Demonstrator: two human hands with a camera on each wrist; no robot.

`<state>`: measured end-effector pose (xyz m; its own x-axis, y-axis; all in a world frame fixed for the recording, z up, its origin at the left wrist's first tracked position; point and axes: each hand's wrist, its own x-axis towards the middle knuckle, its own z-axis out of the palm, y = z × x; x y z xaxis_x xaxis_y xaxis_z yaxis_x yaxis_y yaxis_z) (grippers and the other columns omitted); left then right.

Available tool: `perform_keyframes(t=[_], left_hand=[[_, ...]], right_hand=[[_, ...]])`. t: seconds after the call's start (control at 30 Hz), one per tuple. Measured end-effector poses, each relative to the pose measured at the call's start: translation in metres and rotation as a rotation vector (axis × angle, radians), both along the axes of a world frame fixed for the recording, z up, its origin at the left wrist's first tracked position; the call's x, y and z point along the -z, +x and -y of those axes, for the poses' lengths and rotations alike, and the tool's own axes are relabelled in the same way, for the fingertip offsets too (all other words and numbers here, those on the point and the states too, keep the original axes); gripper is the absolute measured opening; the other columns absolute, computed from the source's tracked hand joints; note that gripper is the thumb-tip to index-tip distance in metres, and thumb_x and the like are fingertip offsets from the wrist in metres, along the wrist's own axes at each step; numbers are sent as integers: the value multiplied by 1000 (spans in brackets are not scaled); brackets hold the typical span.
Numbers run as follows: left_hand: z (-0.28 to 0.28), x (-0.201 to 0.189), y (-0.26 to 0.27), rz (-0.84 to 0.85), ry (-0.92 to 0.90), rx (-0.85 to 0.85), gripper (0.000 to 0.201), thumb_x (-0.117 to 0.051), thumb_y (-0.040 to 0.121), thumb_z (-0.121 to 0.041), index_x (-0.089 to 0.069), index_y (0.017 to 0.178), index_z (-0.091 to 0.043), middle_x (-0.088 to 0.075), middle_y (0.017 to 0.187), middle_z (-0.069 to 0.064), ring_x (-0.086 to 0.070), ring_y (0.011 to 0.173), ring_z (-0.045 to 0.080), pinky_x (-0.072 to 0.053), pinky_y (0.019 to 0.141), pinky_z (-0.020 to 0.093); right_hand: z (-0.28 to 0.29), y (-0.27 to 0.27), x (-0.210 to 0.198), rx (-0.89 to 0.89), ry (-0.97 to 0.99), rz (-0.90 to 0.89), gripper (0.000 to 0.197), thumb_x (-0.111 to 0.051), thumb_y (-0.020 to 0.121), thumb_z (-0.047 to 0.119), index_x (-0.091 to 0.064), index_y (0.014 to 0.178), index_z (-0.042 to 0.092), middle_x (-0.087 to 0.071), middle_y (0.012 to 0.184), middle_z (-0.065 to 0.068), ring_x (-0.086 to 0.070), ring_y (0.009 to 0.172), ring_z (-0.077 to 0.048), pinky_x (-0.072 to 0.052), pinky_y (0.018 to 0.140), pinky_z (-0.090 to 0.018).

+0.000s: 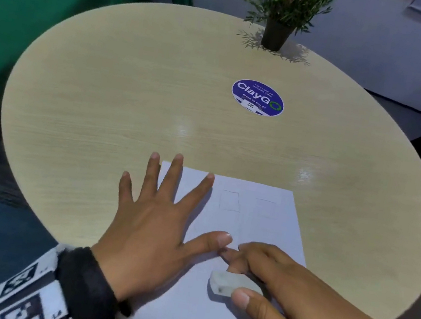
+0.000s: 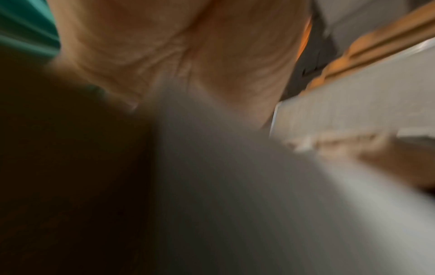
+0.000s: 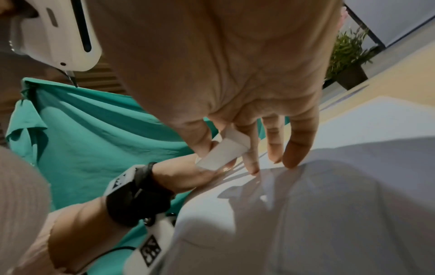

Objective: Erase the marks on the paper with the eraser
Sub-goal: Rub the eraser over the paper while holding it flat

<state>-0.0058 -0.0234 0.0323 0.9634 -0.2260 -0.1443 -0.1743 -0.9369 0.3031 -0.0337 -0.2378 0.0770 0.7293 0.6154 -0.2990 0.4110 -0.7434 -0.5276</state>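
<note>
Eraser [image 1: 228,284]: pinched between thumb and fingers of right grip [image 1: 289,294], over paper [image 1: 262,224]. Left grip [image 1: 156,223]: flat, fingers spread, pressing paper on bench [image 1: 128,105].

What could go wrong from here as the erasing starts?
1. The eraser sits in a thumb-and-finger grip of the right hand; it could slip under rubbing pressure.
2. The left hand pins only the left side of the paper; the right side may crumple.
3. The faint red squares are easy to miss.
</note>
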Motion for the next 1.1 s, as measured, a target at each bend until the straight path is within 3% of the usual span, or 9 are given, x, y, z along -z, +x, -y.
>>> perform_keyframes(t=[0.17, 0.27, 0.37, 0.43, 0.5, 0.57, 0.77, 0.9, 1.1], left_hand=[[8, 16, 2, 14, 80, -88, 94, 1, 64, -94, 18, 144, -49, 33, 154, 6, 41, 135, 31, 14, 111, 59], [11, 15, 2, 36, 87, -109, 95, -3, 61, -96, 14, 144, -52, 29, 156, 6, 38, 136, 32, 11, 112, 59], [12, 14, 3, 56, 76, -123, 95, -7, 61, -97, 10, 144, -53, 28, 156, 6, 36, 138, 31, 10, 112, 59], [12, 14, 2, 76, 56, -131, 94, -8, 61, -97, 8, 144, -55, 27, 157, 7, 35, 138, 31, 10, 112, 58], [12, 16, 1, 103, 29, -140, 93, -10, 62, -97, 0, 145, -56, 21, 158, 7, 30, 141, 31, 9, 112, 58], [13, 17, 1, 110, 28, -138, 92, -12, 65, -96, -16, 146, -53, 5, 161, 9, 16, 145, 33, 3, 111, 59], [13, 21, 5, 110, 30, -108, 88, -20, 71, -92, -36, 143, -44, -21, 157, 15, -8, 146, 36, -6, 107, 63], [12, 25, 7, 126, 18, -107, 88, -23, 71, -92, -38, 142, -43, -22, 156, 16, -11, 146, 37, -6, 106, 63], [12, 26, 7, 138, 11, -117, 88, -25, 70, -91, -37, 143, -43, -21, 157, 15, -12, 146, 37, -6, 106, 64]], right_hand=[[-4, 0, -2, 8, 76, -108, 43, -30, 83, 68, -41, 117, 44, -43, 131, 34, -38, 120, 16, -38, 100, -21], [-3, 16, -22, 37, 144, -78, 21, -47, 93, 48, -53, 106, 32, -66, 91, 16, -61, 80, -5, -48, 73, -26], [3, 51, -26, 123, 39, 294, 24, -51, 87, 50, -57, 97, 29, -55, 53, 16, -49, 48, -4, -40, 51, -31], [-1, 69, -21, 120, -123, 480, 37, -39, 83, 59, -57, 97, 30, -48, 48, 17, -49, 48, -4, -33, 50, -29], [-11, 72, -11, -7, -288, 519, 45, -29, 82, 61, -56, 94, 28, -57, 55, 10, -58, 54, -19, -31, 49, -29], [-18, 72, -3, -129, -365, 542, 38, -34, 85, 56, -55, 88, 25, -61, 57, 5, -57, 51, -25, -29, 44, -27], [-23, 88, 1, -121, -321, 552, 36, -37, 84, 56, -56, 89, 26, -59, 52, 5, -55, 46, -25, -27, 43, -25], [-27, 95, -2, -66, -312, 522, 42, -32, 88, 64, -55, 99, 31, -63, 62, 4, -60, 61, -25, -28, 50, -29], [-29, 95, 0, -92, -265, 548, 46, -29, 84, 65, -60, 91, 31, -48, 46, 10, -55, 49, -23, -20, 43, -20]])
